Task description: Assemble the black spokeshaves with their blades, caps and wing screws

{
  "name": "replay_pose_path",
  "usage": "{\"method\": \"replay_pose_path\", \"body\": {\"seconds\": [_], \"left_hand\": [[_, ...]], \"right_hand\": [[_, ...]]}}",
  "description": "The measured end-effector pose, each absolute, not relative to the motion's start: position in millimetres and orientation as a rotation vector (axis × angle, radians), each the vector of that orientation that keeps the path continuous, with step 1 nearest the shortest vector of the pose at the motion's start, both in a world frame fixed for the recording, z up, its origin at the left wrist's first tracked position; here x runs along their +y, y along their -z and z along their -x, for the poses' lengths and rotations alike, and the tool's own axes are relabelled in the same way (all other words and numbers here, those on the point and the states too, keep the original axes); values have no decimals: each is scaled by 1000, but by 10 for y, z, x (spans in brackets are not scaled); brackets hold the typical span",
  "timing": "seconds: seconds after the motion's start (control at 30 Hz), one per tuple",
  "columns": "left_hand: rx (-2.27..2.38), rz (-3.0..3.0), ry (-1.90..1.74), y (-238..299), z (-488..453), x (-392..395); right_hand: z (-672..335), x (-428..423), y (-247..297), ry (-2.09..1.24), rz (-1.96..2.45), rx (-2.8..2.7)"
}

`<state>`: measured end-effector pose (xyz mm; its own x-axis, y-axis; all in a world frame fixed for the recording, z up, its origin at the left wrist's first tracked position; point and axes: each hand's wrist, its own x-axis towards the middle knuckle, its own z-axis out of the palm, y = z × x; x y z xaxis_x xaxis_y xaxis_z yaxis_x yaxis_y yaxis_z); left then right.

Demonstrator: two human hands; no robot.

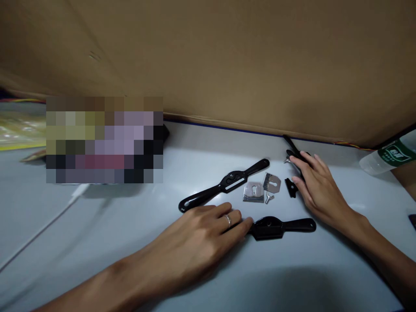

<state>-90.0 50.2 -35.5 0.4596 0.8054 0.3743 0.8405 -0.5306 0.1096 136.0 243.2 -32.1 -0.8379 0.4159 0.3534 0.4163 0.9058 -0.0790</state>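
Observation:
Closed round the left handle of the near black spokeshave body (268, 228) is my left hand (208, 229); its fingers hide that handle. My right hand (316, 182) reaches over another black spokeshave (291, 149) at the back, thumb on one side, fingers on the other, covering most of it. A small wing screw (287, 160) shows by its index fingertip. Beside the thumb lies a small black cap plate (291, 187). Between the hands are a third spokeshave body (231, 180), a metal blade (272, 183), a second blade (253, 192) and a loose wing screw (269, 198).
A cardboard wall (227, 65) stands along the back of the grey-white table (81, 260). At the right edge a clear bottle with a green label (394, 154) lies tilted. A pixelated patch hides items at the left, near a white cable (42, 234) and yellow plastic packaging (21, 130).

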Motion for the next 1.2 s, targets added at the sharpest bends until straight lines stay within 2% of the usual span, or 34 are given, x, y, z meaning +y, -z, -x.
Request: {"method": "replay_pose_path", "body": {"seconds": [0.53,0.73,0.97,1.2], "left_hand": [[-1480,2605,594,358,896,489],[-1487,2595,592,348,893,502],[-1490,2602,596,354,894,490],[-1480,2609,585,371,894,504]], "right_hand": [[-1360,2364,317,-144,551,-2882],[-1356,2245,277,-424,407,-2913],[-1324,2211,270,-223,334,-2764],[-1329,2226,209,-219,296,-2718]]}}
